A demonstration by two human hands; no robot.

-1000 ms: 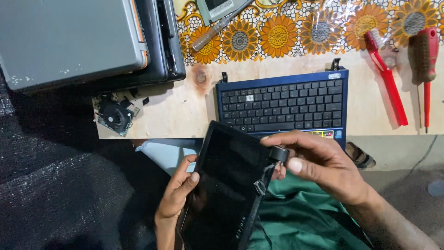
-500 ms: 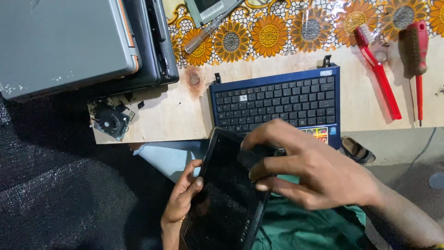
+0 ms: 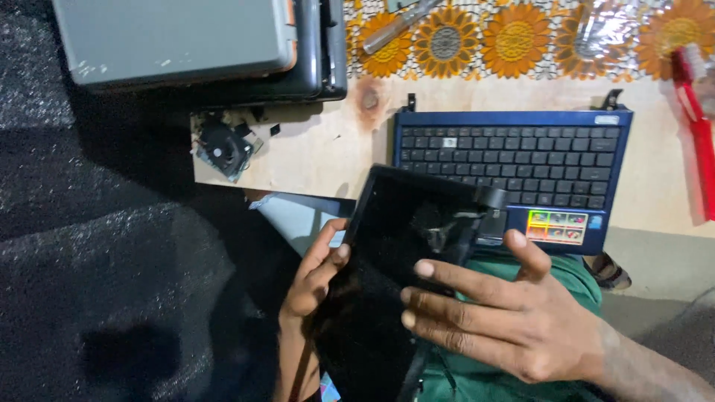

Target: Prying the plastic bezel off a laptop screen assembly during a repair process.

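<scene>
Pale wooden board [image 3: 320,152] serves as work surface, its near edge ending just above the person's lap; a sunflower-patterned cloth [image 3: 521,41] covers its far side. Head view only.

Landmark: blue keyboard base [image 3: 514,175], lying flat on the board. Bare board lies open left of it; right of it a narrow strip runs to a red-handled tool [image 3: 696,134]. Far left of the base a small black fan [image 3: 222,147] sits at the board's corner. Beyond that, a stack of grey laptops [image 3: 194,45] overhangs the dark floor.

Black screen panel [image 3: 395,268] is held over the lap, its top corner overlapping the base's near-left edge. Its long axis runs from lower left up toward the base, tilted slightly right; its dark face is turned up.

Left hand [image 3: 316,279] grips the panel's left edge, fingers curled around it. Right hand [image 3: 499,316] lies over the panel's right edge, fingers spread across the face, pressing rather than clenched.
</scene>
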